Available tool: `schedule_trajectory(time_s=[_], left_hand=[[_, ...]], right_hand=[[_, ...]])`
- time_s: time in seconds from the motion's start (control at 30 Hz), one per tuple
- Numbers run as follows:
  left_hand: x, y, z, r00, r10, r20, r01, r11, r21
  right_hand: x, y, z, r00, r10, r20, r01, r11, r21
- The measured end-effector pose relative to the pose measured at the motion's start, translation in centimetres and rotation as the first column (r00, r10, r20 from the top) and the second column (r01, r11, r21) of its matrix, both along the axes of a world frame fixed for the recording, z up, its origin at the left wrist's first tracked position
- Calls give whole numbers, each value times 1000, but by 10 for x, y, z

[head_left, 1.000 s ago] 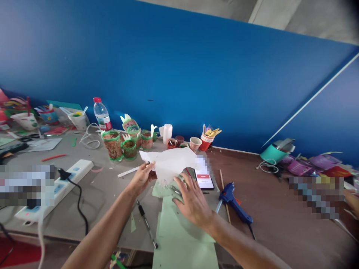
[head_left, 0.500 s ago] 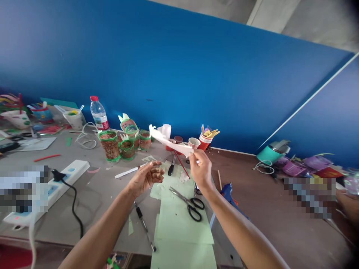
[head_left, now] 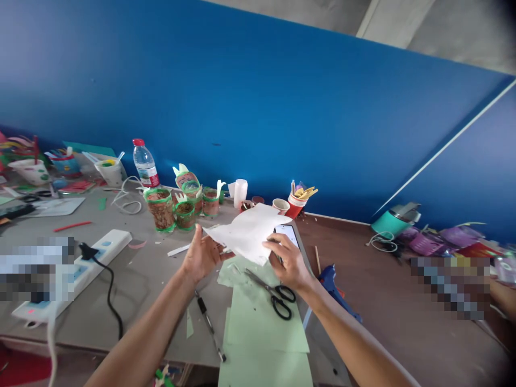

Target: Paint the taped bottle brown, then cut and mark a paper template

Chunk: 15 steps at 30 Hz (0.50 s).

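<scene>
White paper (head_left: 248,230), long axis crosswise, tip leftward, right fingers (head_left: 281,247) pinching it, left fingers (head_left: 214,251) parted

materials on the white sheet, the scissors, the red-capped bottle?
White sheet: probably paper, matte; looks thin, curves, with no shine.
Scissors: blades look like grey metal; handles likely smooth plastic, judging by the black rounded loops.
Red-capped bottle: likely clear, glossy plastic, with a see-through wall and highlights; glass can't be fully ruled out.
</scene>
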<state>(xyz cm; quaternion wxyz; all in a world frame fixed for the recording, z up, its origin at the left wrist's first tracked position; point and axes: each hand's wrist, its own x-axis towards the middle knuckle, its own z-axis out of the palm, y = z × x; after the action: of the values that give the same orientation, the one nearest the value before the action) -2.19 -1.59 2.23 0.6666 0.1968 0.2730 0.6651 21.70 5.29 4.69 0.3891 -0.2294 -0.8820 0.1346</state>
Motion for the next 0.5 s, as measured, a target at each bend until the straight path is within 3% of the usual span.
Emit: schedule_trajectory(time_s=[0.2,0.33,0.5], left_hand=[[-4,3,-10,988,-87,-130,74,992,-99],[3,6,-18,962,-131,-241,113,990,-88],[7,3,-17,952,-64,-299,57,998,-32]], right_hand=[[30,0,-25,997,-52,58,51,999,4],[38,1,-33,997,-35,69,30,997,68],[37,5,-42,994,-53,-97,65,991,117]])
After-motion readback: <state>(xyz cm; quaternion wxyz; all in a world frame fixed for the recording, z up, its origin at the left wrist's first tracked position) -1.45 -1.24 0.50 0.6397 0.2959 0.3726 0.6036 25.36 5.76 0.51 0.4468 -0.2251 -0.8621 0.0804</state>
